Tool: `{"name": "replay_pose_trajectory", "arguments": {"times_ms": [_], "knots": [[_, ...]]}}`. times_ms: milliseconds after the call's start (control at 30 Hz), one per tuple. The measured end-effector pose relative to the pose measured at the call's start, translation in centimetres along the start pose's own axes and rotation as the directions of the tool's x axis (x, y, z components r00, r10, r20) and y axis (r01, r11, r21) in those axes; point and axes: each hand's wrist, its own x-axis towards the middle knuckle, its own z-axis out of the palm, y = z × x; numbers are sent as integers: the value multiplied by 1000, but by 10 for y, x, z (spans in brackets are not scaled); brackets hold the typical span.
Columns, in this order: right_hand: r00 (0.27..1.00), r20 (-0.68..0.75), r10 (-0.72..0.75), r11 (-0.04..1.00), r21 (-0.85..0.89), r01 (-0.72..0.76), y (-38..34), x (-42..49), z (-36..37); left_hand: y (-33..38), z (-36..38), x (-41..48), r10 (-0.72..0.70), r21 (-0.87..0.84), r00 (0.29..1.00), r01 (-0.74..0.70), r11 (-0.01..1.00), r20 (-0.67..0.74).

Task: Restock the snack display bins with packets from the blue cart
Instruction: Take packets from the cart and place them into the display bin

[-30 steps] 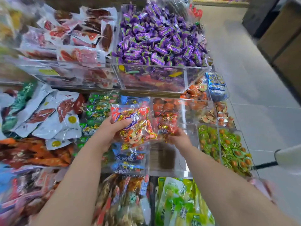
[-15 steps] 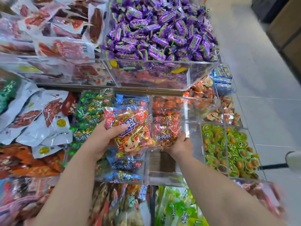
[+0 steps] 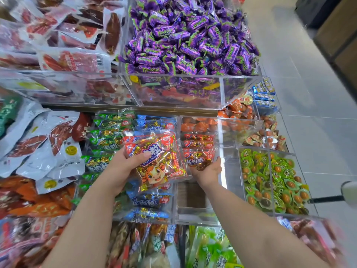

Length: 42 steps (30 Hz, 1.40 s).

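Packet (image 3: 158, 163) pinched in left hand (image 3: 123, 165), thumb on its face, long axis 12–6. Bin (image 3: 195, 198) gap at its 3 o'clock, where right hand (image 3: 207, 171) cups front pack (image 3: 199, 158).

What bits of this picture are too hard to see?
Head view only.
Blue cart: outside the frame.
Right hand: fingers hidden under the red packet it holds.
Left hand: fingers behind the cartoon packet.
White thing: cut off by the right edge.
Bottom-right packets: blurred, labels unreadable.

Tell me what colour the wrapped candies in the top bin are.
The candies are purple with green lettering, best in the head view.
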Motion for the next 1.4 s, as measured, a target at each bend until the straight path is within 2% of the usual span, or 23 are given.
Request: {"name": "replay_pose_trajectory", "arguments": {"times_ms": [300,400,467,533,567,633,667,733,833,933,1033,1200,1300,1400], "knots": [[1000,23,10,1000,-22,-10,4,-22,-15,2,1,-2,5,11,1000,-5,1000,-4],[996,-81,-39,999,-16,38,-10,-41,-33,6,7,-3,10,31,1000,-10,999,-2],[989,-68,-133,976,164,143,-31,-55,-50,8,16,-3,28,66,999,-26,997,-16],[968,151,-201,872,478,106,-54,-71,-67,10,32,-4,44,132,999,-40,990,-29],[925,281,-255,825,562,57,-64,-80,-76,10,40,-4,50,159,998,-43,986,-41],[815,449,-365,866,485,121,-75,-93,-84,7,54,-5,62,176,995,-49,983,-73],[779,490,-391,884,434,171,-74,-95,-85,6,60,-5,69,186,993,-51,981,-92],[767,514,-385,895,409,175,-73,-96,-89,4,70,-7,69,223,988,-37,974,-141],[799,489,-349,886,449,112,-62,-88,-102,-3,74,-5,96,334,945,15,943,-312],[889,381,-254,866,499,33,-43,-72,-114,-7,62,-6,55,188,890,35,982,-452],[933,320,-162,919,394,25,-24,-53,-107,-5,50,-4,48,40,891,-34,999,-452],[965,259,-36,982,188,-14,5,-22,-73,-4,48,1,7,72,897,28,997,-443],[939,345,14,991,118,-58,10,-13,-53,-4,45,2,-14,53,908,40,998,-419],[962,271,-6,998,-61,23,12,-5,-39,-4,43,3,-43,40,922,63,997,-386]]}}
